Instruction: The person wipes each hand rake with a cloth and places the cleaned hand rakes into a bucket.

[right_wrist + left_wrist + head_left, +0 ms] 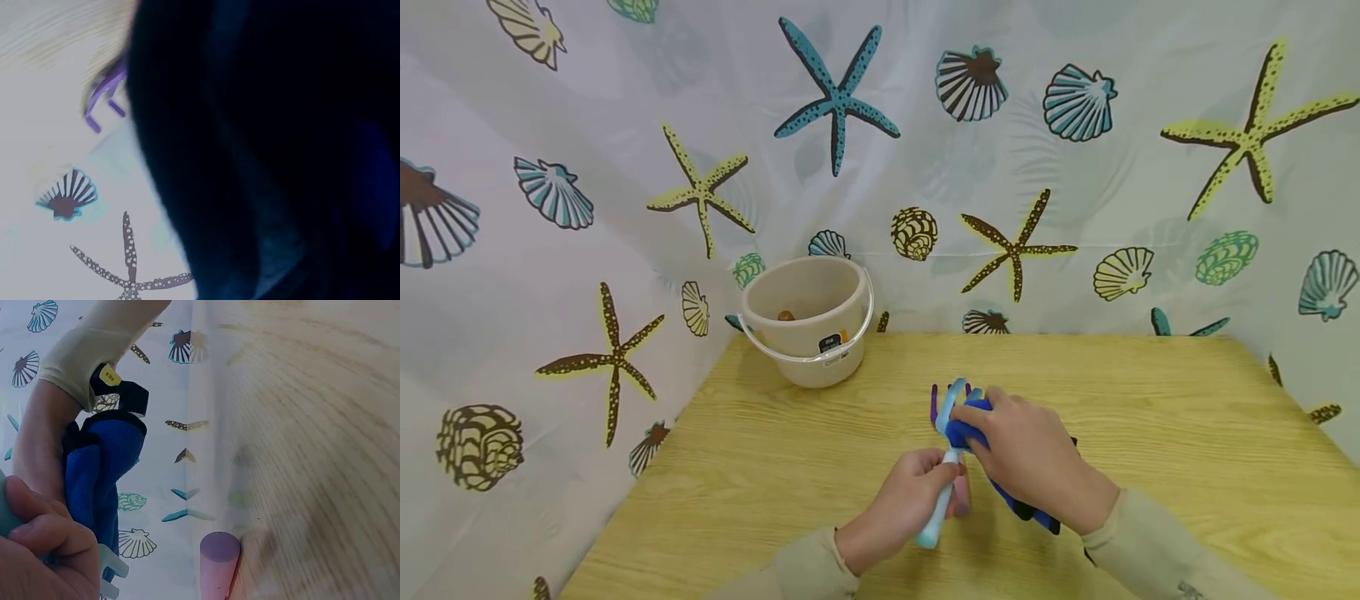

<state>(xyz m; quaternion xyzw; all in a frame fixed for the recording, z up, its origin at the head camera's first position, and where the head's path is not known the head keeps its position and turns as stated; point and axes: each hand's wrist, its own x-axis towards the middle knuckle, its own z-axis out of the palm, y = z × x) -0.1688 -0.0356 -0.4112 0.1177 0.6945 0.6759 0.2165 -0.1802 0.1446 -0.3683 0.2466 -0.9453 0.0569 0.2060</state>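
My left hand [917, 492] grips the pale blue handle of a small hand rake [931, 533], its tines pointing away from me. Around the base of those tines, my right hand [1026, 450] holds a bunched blue cloth [970, 425] with black edging, which hangs down below the palm. In the left wrist view, the cloth [115, 456] drapes beside my curled left fingers. A second rake, with a pink handle [961, 493] and purple tines [934, 404], lies on the table behind them, partly covered. Dark fabric blocks much of the right wrist view.
A beige bucket [808, 350] with a clear handle stands at the table's back left; a small brownish round thing [786, 316] shows inside. The wood-grain table [760, 475] meets a shell-and-starfish curtain [880, 192] at the back and sides.
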